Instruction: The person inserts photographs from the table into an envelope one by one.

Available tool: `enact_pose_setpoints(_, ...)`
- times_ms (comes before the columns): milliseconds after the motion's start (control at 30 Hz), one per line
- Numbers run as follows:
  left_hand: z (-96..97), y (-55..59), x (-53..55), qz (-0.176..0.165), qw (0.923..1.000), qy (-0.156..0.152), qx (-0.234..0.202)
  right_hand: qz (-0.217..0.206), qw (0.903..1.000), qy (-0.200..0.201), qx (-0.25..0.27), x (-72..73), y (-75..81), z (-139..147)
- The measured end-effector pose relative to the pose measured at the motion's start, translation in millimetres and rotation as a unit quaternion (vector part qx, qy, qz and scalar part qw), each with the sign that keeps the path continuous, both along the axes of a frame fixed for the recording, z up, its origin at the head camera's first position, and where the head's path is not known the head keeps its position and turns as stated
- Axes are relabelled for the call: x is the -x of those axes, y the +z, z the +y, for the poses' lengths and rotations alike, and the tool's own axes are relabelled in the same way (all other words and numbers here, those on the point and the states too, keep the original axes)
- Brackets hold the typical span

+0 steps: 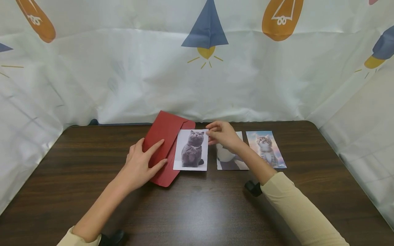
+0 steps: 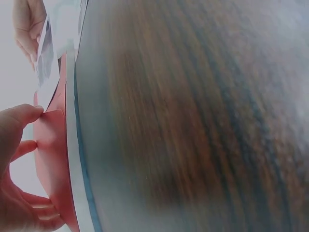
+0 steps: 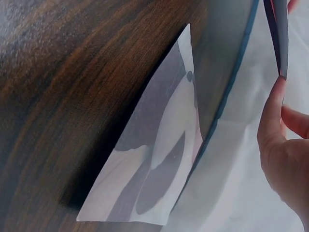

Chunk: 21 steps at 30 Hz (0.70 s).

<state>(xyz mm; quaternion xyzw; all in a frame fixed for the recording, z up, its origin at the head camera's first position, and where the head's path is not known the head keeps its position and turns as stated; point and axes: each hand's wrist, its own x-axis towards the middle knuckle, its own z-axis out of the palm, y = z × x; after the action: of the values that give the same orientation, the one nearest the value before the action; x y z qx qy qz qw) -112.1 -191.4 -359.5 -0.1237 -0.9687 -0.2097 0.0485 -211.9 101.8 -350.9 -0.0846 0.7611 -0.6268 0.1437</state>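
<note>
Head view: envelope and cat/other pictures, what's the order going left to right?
Red envelope → gray cat picture → partly covered picture → kitten picture.

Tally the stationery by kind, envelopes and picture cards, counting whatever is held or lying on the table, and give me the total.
Red envelope: 1
Picture cards: 3
Total: 4
</note>
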Motion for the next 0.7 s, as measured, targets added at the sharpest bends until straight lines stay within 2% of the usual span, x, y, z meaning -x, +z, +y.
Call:
enact_pose_setpoints(400, 9.2, 2.5, 2.3, 0.004, 1.0000, -0.006, 0.002, -0.002, 0.9996, -0.027, 0.007, -4.1, -0.6, 1.3)
enact_pose_setpoints(700, 13.5, 0.1, 3.5, 0.028, 0.9995, -0.013, 0.004, 0.003, 0.9981, -0.058, 0.018, -10.2, 0.8, 2.1)
